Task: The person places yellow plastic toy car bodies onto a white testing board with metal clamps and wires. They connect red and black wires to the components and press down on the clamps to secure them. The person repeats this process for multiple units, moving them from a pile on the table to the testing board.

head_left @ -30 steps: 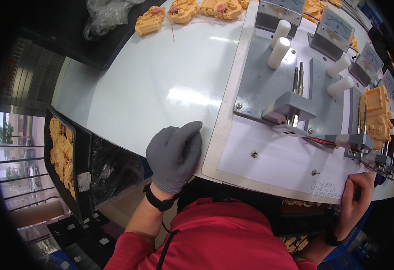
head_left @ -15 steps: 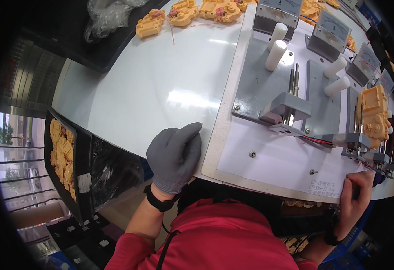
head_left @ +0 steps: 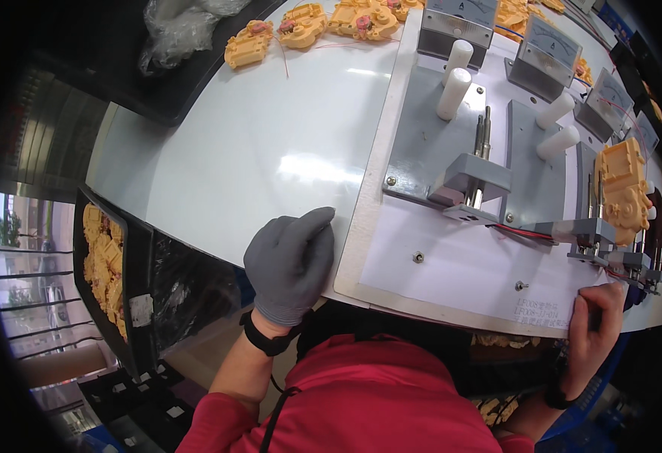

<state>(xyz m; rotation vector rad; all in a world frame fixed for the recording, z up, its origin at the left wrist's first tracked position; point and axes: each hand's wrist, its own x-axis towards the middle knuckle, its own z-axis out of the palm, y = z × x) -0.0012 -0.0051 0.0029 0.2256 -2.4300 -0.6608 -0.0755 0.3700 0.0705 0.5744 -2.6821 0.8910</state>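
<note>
My left hand [head_left: 289, 264], in a grey glove, rests in a loose curl on the white table beside the board's left edge; nothing shows in its fingers. At the board's near right corner is my bare right hand [head_left: 599, 317]. Its fingers are bent together below the right-hand test fixtures, and what they hold, if anything, is hidden. Nearest above it, an orange plastic housing [head_left: 624, 192] stands against a fixture with metal probe pins [head_left: 594, 219]. Small toggle switches [head_left: 521, 286] poke up through the white board [head_left: 452, 279] left of that hand.
Grey fixture plates with white posts [head_left: 453, 94] stand on the board, with analog meters [head_left: 546, 49] behind. More orange housings [head_left: 300, 26] with thin red wires lie along the far table edge. A black bin [head_left: 123, 257] of orange parts is at left. Clear plastic wrap [head_left: 183, 30] lies far left.
The board, fixtures and housings sit slightly farther left in the picture, as the view has shifted a little. Both hands keep nearly the same pose and place.
</note>
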